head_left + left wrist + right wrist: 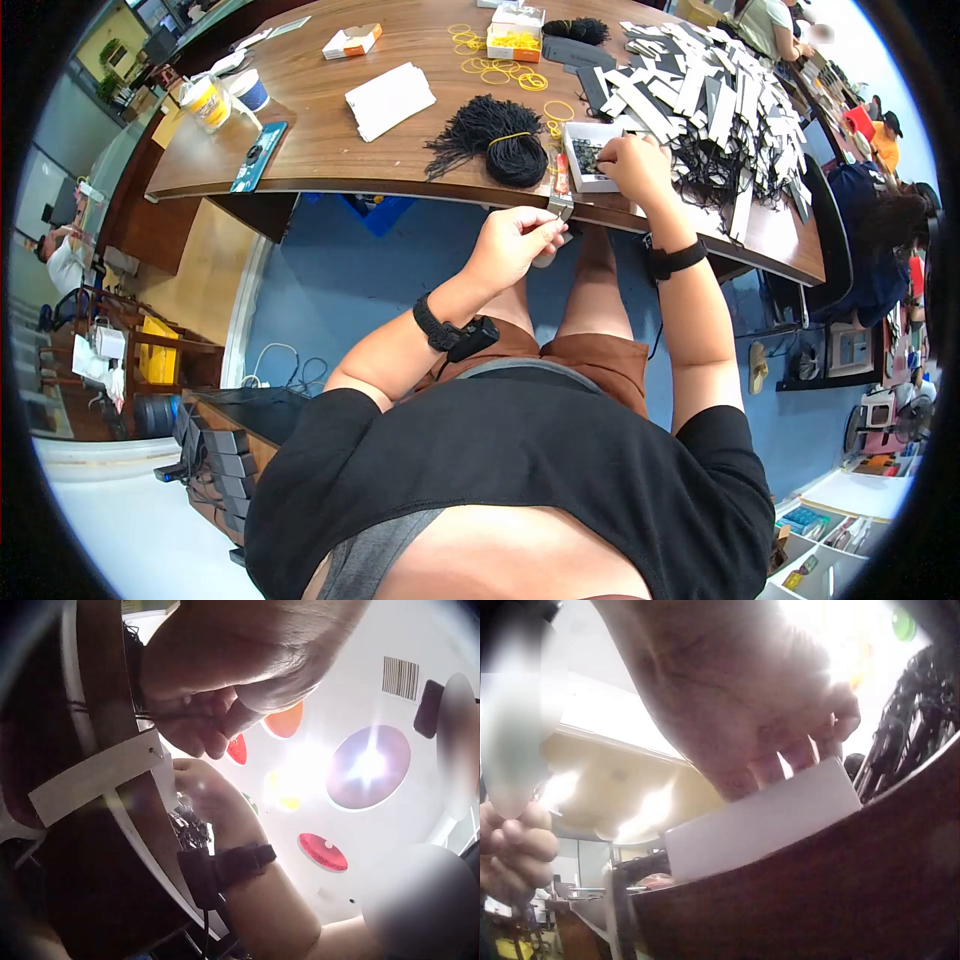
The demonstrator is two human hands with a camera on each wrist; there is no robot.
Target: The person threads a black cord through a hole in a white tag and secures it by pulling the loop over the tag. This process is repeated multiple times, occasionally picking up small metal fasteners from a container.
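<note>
In the head view my left hand point(515, 243) is just off the table's front edge, thumb and fingertips pinching a thin dark cord point(176, 716) that runs out sideways in the left wrist view. My right hand point(637, 165) reaches down into a small white box point(600, 185) holding many small dark pieces point(588, 154). Its fingers point(799, 754) go behind the box wall in the right wrist view, so the fingertips are hidden and I cannot tell whether they pinch a piece. Between the hands, a flat strip with a red-orange patch point(561, 185) juts over the table edge.
A bundle of black cords point(515, 150) lies left of the box. To the right spreads a large heap of white and black tags point(720, 100). Yellow rubber bands point(505, 72), a white stack point(390, 100), a teal packet point(259, 157) and cups point(207, 103) are also on the table point(330, 165).
</note>
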